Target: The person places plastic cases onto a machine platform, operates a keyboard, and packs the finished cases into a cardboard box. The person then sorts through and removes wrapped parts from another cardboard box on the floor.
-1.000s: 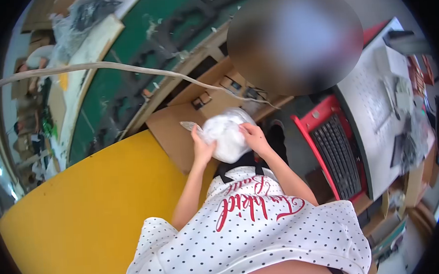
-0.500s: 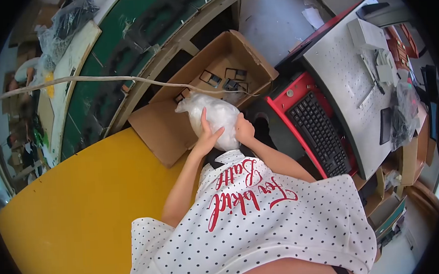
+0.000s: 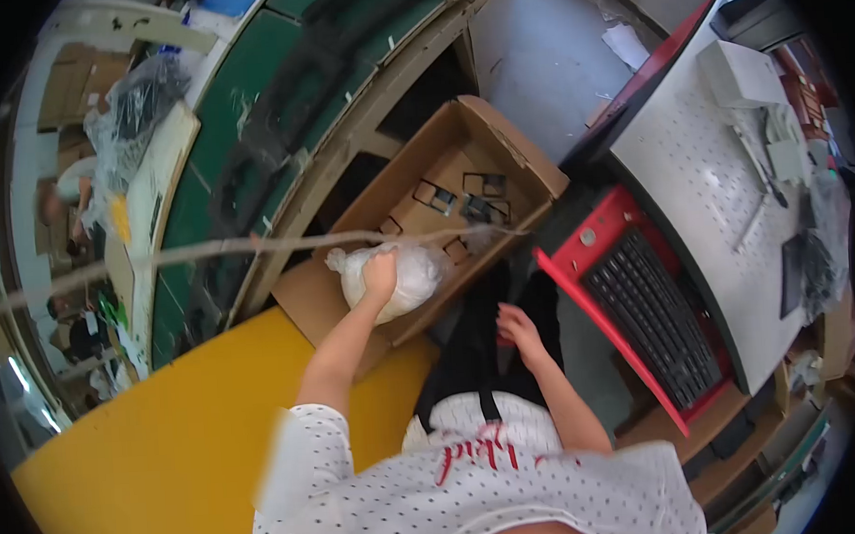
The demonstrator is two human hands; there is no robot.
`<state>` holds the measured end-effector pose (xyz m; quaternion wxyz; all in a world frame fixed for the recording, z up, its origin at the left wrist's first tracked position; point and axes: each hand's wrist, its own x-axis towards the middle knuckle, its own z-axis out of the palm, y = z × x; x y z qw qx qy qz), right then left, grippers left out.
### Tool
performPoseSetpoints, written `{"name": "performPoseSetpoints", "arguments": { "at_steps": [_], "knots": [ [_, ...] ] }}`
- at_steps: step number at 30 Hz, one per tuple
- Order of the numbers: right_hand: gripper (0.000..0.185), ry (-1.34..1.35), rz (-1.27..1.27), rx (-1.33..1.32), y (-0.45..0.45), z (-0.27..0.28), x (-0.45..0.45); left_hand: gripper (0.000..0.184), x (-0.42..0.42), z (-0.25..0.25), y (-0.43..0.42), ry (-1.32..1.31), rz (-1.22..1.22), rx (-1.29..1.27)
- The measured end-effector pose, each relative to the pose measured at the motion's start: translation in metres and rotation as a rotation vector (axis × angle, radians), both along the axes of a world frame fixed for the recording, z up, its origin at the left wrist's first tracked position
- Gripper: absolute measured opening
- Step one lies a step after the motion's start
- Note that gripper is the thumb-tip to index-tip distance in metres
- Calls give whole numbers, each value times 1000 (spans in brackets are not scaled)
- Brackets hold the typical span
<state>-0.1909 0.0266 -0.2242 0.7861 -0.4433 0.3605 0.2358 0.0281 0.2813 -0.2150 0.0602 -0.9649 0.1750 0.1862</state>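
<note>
A white plastic bag, bulging and knotted (image 3: 418,277), is gripped at its top by my left hand (image 3: 381,274), whose fingers are closed on it. It is over the near side of an open cardboard box (image 3: 523,151). Inside the box lie several small dark rectangular frames (image 3: 435,197). Away from the bag, my right hand (image 3: 518,328) is in front of my dark trousers, its fingers loosely bent and apart, with nothing visible in it. What the bag contains cannot be made out.
A yellow surface (image 3: 184,415) lies at left, beside a green bench (image 3: 280,43). To the right stand a grey perforated desk (image 3: 693,176) and a red tray with a black keyboard (image 3: 647,313). A pale cord (image 3: 281,244) crosses before the box. A person (image 3: 75,189) is at far left.
Both hands held the bag before; now only my left hand does, and my right hand has let go and drawn back. The bag has moved down and left, over the box's near side.
</note>
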Motion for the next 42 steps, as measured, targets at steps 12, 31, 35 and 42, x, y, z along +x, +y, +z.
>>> {"name": "performPoseSetpoints", "arguments": {
  "at_steps": [12,31,35,42],
  "knots": [
    [26,491,-533,-150,-52,-13,-168,61,44,-314,-47,817,180,137],
    [20,762,45,-357,-47,-25,-178,51,-74,-450,-13,971,421,388],
    [21,651,158,-420,-48,-32,-172,54,-41,-355,-17,1022,247,676],
    [19,777,110,-456,-60,-33,-171,26,34,-458,-123,381,163,-311]
  ]
}}
